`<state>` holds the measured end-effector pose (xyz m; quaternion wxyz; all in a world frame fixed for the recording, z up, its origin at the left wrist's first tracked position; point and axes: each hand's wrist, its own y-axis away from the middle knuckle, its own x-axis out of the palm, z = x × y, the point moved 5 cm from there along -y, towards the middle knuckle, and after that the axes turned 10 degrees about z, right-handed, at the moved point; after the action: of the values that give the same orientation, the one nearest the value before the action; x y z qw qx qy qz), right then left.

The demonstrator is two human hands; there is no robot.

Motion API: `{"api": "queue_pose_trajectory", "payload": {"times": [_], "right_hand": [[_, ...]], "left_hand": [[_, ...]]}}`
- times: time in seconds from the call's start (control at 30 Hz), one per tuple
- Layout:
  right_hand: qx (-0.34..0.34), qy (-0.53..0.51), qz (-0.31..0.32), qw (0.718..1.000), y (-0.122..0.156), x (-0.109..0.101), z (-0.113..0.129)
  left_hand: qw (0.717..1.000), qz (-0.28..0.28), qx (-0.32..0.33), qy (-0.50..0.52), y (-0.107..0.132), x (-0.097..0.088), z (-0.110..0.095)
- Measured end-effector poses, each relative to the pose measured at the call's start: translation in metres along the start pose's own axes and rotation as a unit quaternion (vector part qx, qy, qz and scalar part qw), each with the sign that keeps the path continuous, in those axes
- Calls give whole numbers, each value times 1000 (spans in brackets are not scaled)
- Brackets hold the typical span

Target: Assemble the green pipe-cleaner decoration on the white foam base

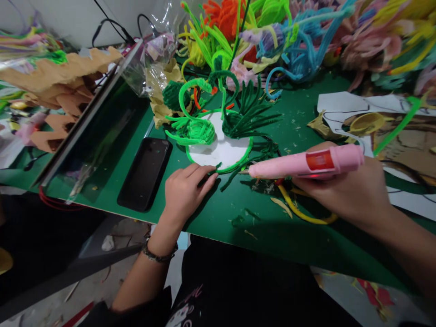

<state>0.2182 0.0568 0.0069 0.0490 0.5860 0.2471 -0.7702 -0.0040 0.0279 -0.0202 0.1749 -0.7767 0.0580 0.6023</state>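
A pink hot glue gun lies in the grip of my right hand, its nozzle pointing left, close to the disc's edge. My left hand pinches a dark green pipe cleaner against the near rim of a white round disc. Bright green pipe cleaner borders much of that disc. On it stand two swan-like figures made of pipe cleaners, a light green one at left and a dark green one at right. The dark pipe cleaner's loose end trails right, beneath the nozzle.
A black phone lies left of the disc. Colourful pipe cleaner bundles crowd the back. Cut white paper and a yellow pipe cleaner lie at right. Brown cardboard stands at far left, beside a clear-sided panel.
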Motion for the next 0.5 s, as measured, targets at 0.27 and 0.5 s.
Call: {"api": "queue_pose_trajectory", "payload": {"times": [0.27, 0.5], "right_hand": [[-7, 1, 3, 1000, 1, -1, 2], [4, -4, 7, 1000, 0, -1, 1]], "left_hand": [[999, -45, -4, -11, 1, -5, -1], [999, -36, 8, -17, 2, -4, -3]]}}
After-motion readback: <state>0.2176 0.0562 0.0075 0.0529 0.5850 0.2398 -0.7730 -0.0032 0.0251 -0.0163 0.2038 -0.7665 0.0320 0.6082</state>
